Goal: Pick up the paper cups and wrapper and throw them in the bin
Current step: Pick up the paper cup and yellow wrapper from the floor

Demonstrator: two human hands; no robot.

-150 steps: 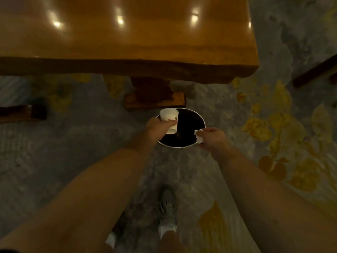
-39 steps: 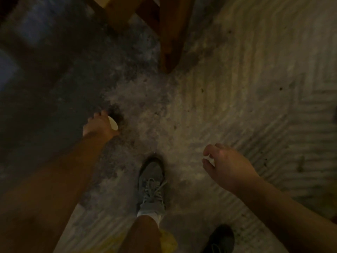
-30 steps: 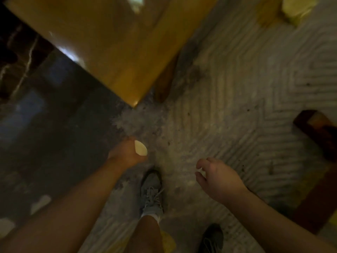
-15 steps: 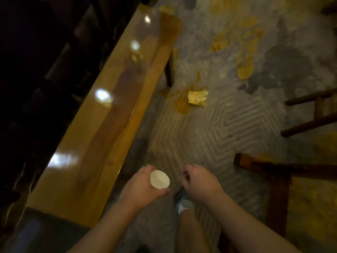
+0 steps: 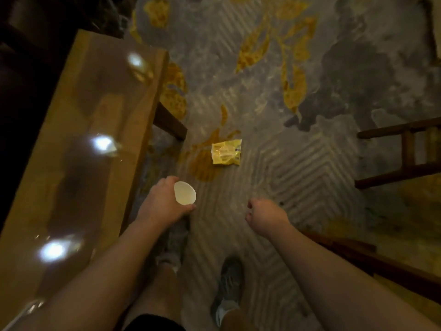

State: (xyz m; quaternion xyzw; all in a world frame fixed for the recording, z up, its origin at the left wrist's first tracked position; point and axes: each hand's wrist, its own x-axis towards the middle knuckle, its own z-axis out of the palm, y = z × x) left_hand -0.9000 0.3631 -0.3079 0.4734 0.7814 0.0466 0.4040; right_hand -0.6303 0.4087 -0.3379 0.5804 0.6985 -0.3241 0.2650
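My left hand [image 5: 164,204] grips a white paper cup [image 5: 185,193], its open mouth turned toward me. A crumpled yellow wrapper [image 5: 226,152] lies on the patterned carpet a short way ahead of both hands, nothing touching it. My right hand [image 5: 265,215] hovers over the carpet, fingers curled into a fist; the inside of the fist is hidden. No bin is in view.
A long glossy wooden table [image 5: 83,139] runs along my left, its dark leg [image 5: 169,123] close to the wrapper. Dark wooden chair frames [image 5: 405,151] stand at the right, and another wooden piece [image 5: 372,266] lies at the lower right. My shoes [image 5: 226,280] are on the carpet below.
I have turned away from the bin and walked along the table. The wrapper has come closer. My hands have moved apart, and my left hand still holds the cup.
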